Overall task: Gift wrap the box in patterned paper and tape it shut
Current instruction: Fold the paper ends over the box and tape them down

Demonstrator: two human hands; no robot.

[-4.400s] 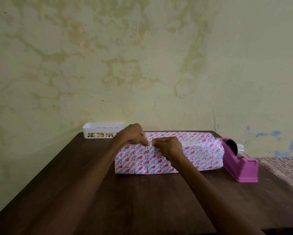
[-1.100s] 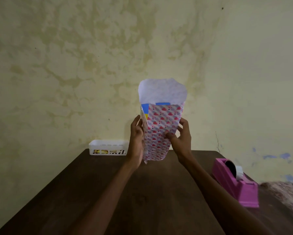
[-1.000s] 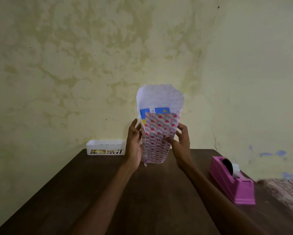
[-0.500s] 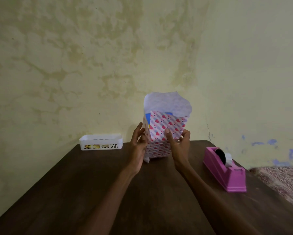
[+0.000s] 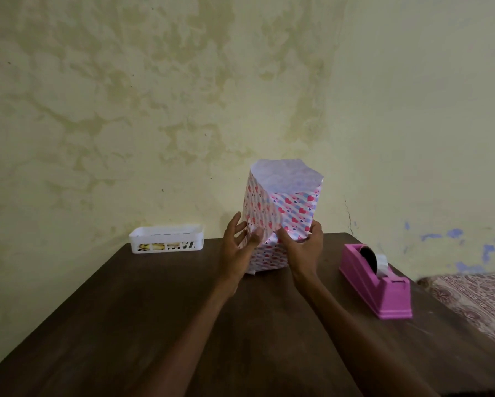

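Observation:
The box wrapped in heart-patterned paper (image 5: 280, 213) stands upright on its end on the dark wooden table (image 5: 183, 325). Loose paper flares open at the top and shows its white inner side. My left hand (image 5: 237, 242) touches the left side of the wrapped box with spread fingers, thumb against the paper. My right hand (image 5: 302, 247) holds the front right side, thumb on the front and fingers round the right edge. The box itself is hidden inside the paper.
A pink tape dispenser (image 5: 378, 282) with a roll of clear tape sits on the table's right side. A white plastic basket (image 5: 167, 238) stands at the back left against the stained wall. A patterned cloth (image 5: 475, 299) lies beyond the right edge.
The box, lying flat and pressed by both hands earlier, was lifted upright in the air and lowered; now it stands on the table, turned so the blue box end is hidden.

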